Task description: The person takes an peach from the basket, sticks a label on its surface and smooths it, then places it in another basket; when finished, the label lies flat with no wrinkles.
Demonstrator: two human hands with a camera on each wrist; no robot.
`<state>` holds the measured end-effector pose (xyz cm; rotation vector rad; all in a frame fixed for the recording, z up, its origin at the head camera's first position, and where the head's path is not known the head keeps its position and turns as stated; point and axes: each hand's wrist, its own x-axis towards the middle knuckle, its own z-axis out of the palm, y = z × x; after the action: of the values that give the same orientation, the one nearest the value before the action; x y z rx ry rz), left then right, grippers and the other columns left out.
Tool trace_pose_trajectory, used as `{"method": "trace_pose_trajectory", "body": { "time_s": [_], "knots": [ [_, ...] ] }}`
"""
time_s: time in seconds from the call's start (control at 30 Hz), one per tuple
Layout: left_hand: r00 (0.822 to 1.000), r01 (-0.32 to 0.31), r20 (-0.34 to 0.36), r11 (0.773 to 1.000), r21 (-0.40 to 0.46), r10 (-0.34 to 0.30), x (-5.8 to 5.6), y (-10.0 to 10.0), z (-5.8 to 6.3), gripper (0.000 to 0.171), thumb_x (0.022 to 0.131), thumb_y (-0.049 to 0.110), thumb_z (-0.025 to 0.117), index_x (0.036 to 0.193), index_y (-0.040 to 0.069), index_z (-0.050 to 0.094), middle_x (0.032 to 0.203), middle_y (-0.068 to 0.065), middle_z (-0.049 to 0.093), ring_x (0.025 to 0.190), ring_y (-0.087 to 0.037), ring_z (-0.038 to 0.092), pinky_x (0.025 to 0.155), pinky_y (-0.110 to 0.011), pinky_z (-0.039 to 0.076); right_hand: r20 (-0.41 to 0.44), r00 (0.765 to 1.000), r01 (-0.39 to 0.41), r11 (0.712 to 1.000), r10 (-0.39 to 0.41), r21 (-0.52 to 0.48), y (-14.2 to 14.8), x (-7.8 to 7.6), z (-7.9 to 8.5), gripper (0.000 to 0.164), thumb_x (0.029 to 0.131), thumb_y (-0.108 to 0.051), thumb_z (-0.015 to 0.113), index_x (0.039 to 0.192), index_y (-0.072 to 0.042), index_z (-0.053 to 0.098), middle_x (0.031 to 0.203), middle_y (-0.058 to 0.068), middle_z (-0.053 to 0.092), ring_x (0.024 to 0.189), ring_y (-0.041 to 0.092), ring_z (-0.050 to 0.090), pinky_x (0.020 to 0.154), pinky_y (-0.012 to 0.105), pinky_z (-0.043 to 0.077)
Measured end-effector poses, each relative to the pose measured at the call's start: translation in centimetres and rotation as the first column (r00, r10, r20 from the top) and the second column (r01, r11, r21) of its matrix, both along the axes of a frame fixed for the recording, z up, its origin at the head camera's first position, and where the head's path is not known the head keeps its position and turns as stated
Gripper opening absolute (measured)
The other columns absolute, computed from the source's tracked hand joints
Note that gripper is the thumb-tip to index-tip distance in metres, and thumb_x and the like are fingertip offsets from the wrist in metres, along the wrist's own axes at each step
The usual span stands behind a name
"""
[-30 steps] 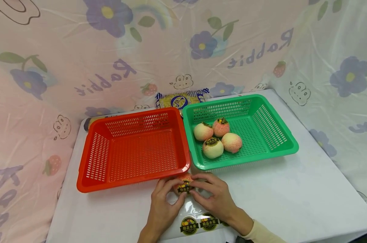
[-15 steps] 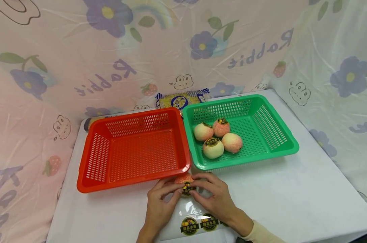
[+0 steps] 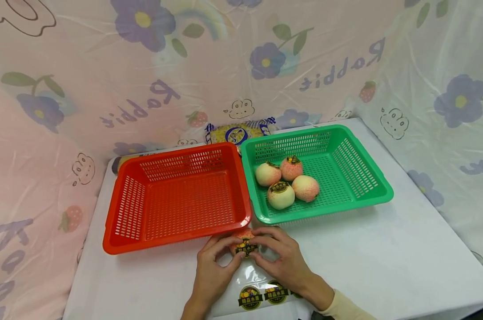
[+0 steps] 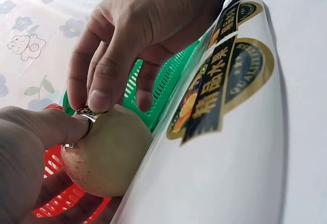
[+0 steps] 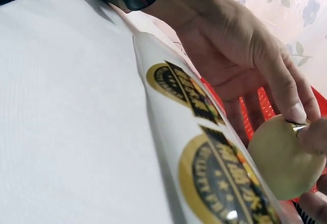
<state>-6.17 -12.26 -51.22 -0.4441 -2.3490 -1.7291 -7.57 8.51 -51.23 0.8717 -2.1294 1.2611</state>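
Note:
A pink and cream peach sits at the front of the red basket, between my two hands. My left hand curls round its left side, with the thumb and a finger at a black and gold fruit sticker on it. My right hand holds the other side, fingertips at the sticker's right edge. In the left wrist view, both thumbs press near the sticker on the pale peach. Close below the hands lies a clear sheet of stickers. The right wrist view shows this sheet beside the peach.
A red basket stands behind the hands to the left, with nothing in it. A green basket to its right holds several peaches. Behind them lie a yellow and blue bag and a patterned curtain.
My left thumb and fingers shift slightly left, then return to the right over the sticker. My right hand stays almost still, and the peach remains in place.

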Motion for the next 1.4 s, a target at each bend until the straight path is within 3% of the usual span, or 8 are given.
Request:
{"method": "trace_pose_trajectory", "body": {
  "time_s": [0.27,0.5,0.67,0.9,1.03,1.13,1.23,1.4],
  "knots": [
    [0.999,-0.024,-0.041,0.998,-0.061,0.022,0.0,-0.1,0.2,0.031,0.082,0.02,0.085,0.111,0.024,0.074,0.111,0.005,0.067,0.1,-0.013,0.066,0.089,-0.026,0.056,0.067,0.998,-0.003,0.999,0.001,0.041,0.2,0.1,0.1,0.052,0.072,-0.004,0.086,0.12,-0.01,0.069,0.12,0.008,0.066,0.098,0.017,0.064,0.08,0.021,0.054],
    [0.996,0.018,-0.091,0.998,-0.066,-0.024,0.2,-0.2,0.2,0.033,0.081,0.016,0.085,0.111,0.022,0.074,0.12,-0.004,0.067,0.109,-0.019,0.066,0.091,-0.021,0.055,0.241,0.971,-0.044,0.979,-0.005,0.197,1.0,0.0,0.3,0.072,0.08,-0.018,0.084,0.144,-0.019,0.052,0.135,-0.006,0.058,0.118,0.011,0.059,0.095,0.023,0.052],
    [0.987,0.071,-0.138,0.994,-0.083,-0.082,1.0,-0.7,1.7,0.036,0.081,0.021,0.085,0.116,0.023,0.074,0.127,-0.003,0.066,0.115,-0.021,0.065,0.1,-0.018,0.048,0.209,0.974,-0.126,0.977,0.088,0.172,1.9,0.4,2.1,0.07,0.078,-0.024,0.087,0.14,-0.016,0.056,0.136,-0.002,0.059,0.119,0.013,0.059,0.098,0.02,0.05],
    [0.937,0.222,-0.266,0.974,-0.05,-0.227,1.5,-0.8,4.2,0.042,0.08,0.012,0.085,0.121,0.016,0.073,0.129,-0.008,0.064,0.113,-0.021,0.065,0.095,-0.019,0.053,0.177,0.947,-0.282,0.957,0.267,0.065,3.0,1.0,5.0,0.069,0.074,-0.021,0.09,0.134,-0.007,0.056,0.13,0.009,0.063,0.115,0.016,0.064,0.091,0.028,0.058],
    [0.909,0.217,-0.357,0.975,-0.039,-0.217,1.4,-1.6,5.8,0.047,0.078,0.001,0.083,0.122,0.008,0.071,0.122,-0.011,0.068,0.103,-0.018,0.068,0.09,-0.019,0.054,0.109,0.946,-0.312,0.949,0.306,0.041,3.9,-0.1,7.0,0.072,0.073,-0.019,0.09,0.134,-0.001,0.057,0.127,0.009,0.066,0.114,0.017,0.065,0.095,0.025,0.054],
    [0.903,0.205,-0.39,0.978,0.031,-0.177,1.2,-2.9,7.2,0.046,0.076,-0.012,0.077,0.119,0.001,0.07,0.113,-0.013,0.071,0.094,-0.015,0.068,0.087,-0.021,0.056,0.131,0.958,-0.257,0.966,0.255,0.001,5.1,-1.6,8.4,0.07,0.072,-0.012,0.09,0.134,-0.002,0.058,0.128,0.01,0.066,0.115,0.019,0.064,0.097,0.024,0.053],
    [0.919,0.207,-0.367,0.967,0.148,-0.141,1.2,-4.7,8.2,0.042,0.077,-0.023,0.068,0.116,-0.008,0.068,0.11,-0.016,0.071,0.096,-0.018,0.068,0.089,-0.024,0.056,0.261,0.958,-0.122,0.992,0.118,0.002,6.2,-3.4,9.5,0.065,0.077,-0.013,0.088,0.135,-0.01,0.058,0.129,0.004,0.065,0.115,0.016,0.065,0.096,0.024,0.054],
    [0.944,0.176,-0.321,0.94,0.292,-0.077,1.3,-7.1,7.9,0.037,0.079,-0.03,0.06,0.114,-0.018,0.064,0.11,-0.025,0.069,0.101,-0.026,0.07,0.093,-0.029,0.057,0.435,0.89,0.02,0.964,-0.138,0.265,7.1,-6.0,10.4,0.055,0.086,-0.033,0.081,0.135,-0.021,0.059,0.126,-0.006,0.064,0.108,0.011,0.068,0.091,0.031,0.058]
  ]
}}
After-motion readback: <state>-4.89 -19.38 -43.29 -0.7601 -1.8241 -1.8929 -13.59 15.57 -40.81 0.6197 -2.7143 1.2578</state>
